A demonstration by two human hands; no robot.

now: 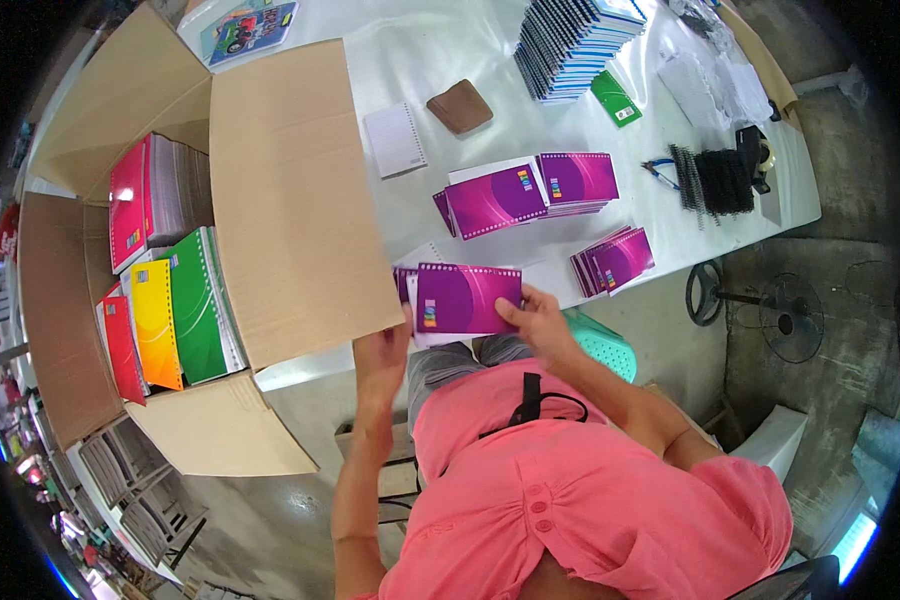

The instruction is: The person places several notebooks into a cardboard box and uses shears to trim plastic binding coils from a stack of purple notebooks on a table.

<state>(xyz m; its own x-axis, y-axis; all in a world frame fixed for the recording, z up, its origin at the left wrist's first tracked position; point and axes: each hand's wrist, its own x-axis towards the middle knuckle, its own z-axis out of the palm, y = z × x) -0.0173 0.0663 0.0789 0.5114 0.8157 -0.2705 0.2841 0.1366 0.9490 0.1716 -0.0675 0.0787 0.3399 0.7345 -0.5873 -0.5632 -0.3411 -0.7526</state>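
Note:
A purple notebook with punched holes along its top edge is held over the table's near edge, white sheets showing beneath it. My right hand is closed on its right side, thumb on the cover. At its left side my left hand grips the edge, close to the carton's flap; some of its fingers are hidden. Beyond my hands lie purple punched covers in stacks, one pile at the centre, another behind it. A smaller fanned pile sits to the right.
On the left, an open cardboard box holds red, yellow and green notebooks. Toward the back are a white notebook, a brown pad and stacked spiral notebooks. Pliers and black wire coils lie right. A teal stool stands below.

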